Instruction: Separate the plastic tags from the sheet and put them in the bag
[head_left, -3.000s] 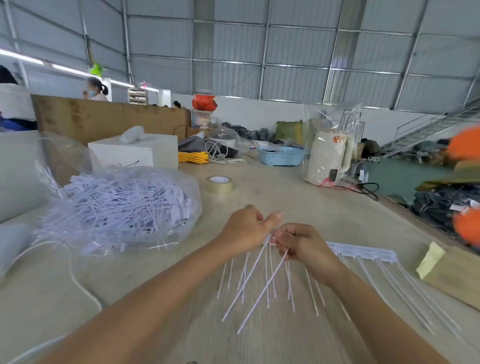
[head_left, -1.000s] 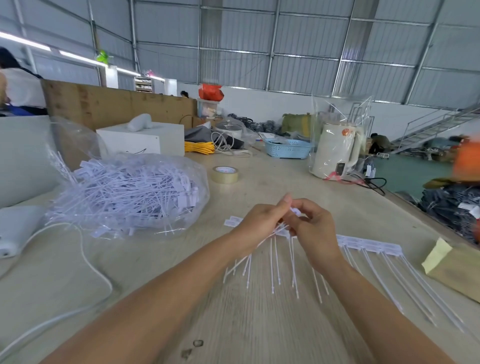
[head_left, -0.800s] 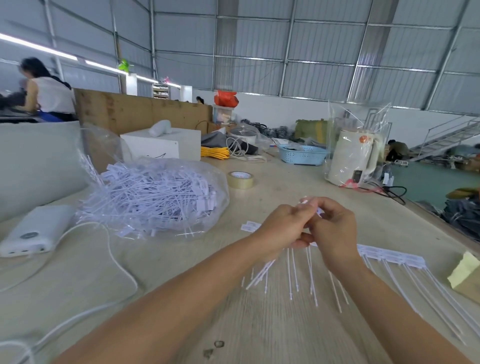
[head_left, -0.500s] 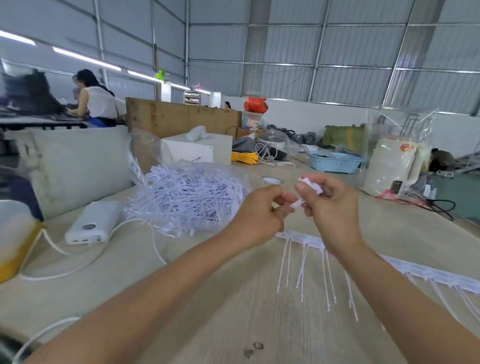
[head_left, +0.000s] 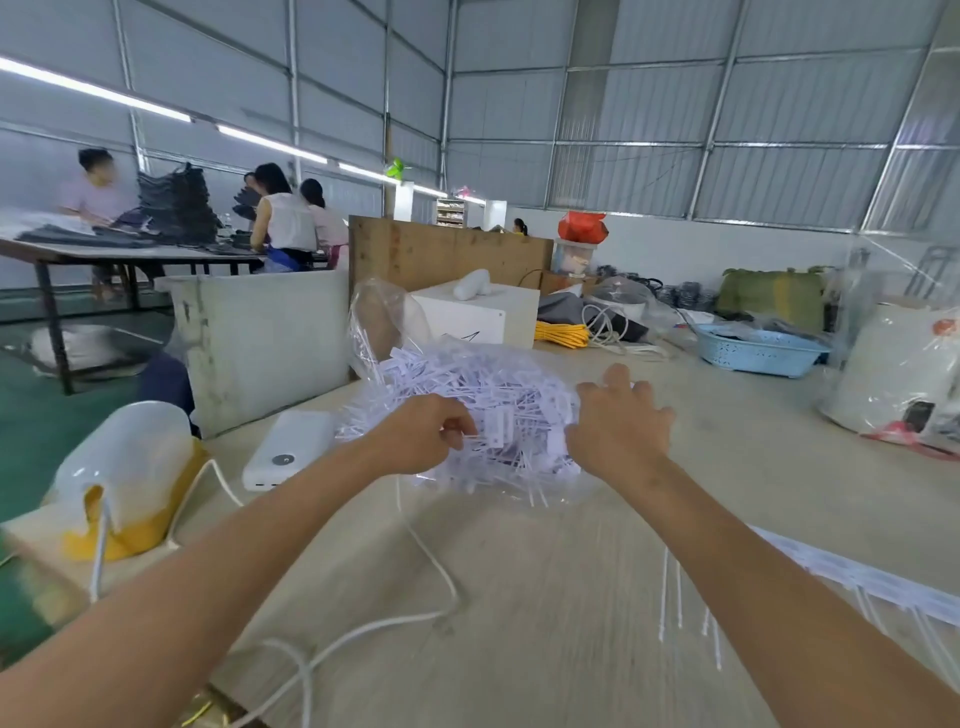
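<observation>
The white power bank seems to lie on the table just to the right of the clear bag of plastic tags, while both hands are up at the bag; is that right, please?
Not quite. In the head view the white power bank lies just to the left of the clear bag of plastic tags, not the right. The rest holds: the left hand and right hand are both up at the bag.

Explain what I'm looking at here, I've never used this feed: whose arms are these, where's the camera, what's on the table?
There is no machine: a person works with bare hands, filmed by a camera on their head looking forward and down. The left hand has curled fingers at the clear bag of white plastic tags; what its grip holds is too blurred to tell. The right hand rests spread on the bag. On the table lie the unseparated tag sheet, a white power bank with its cable, and a blue basket farther back.
</observation>
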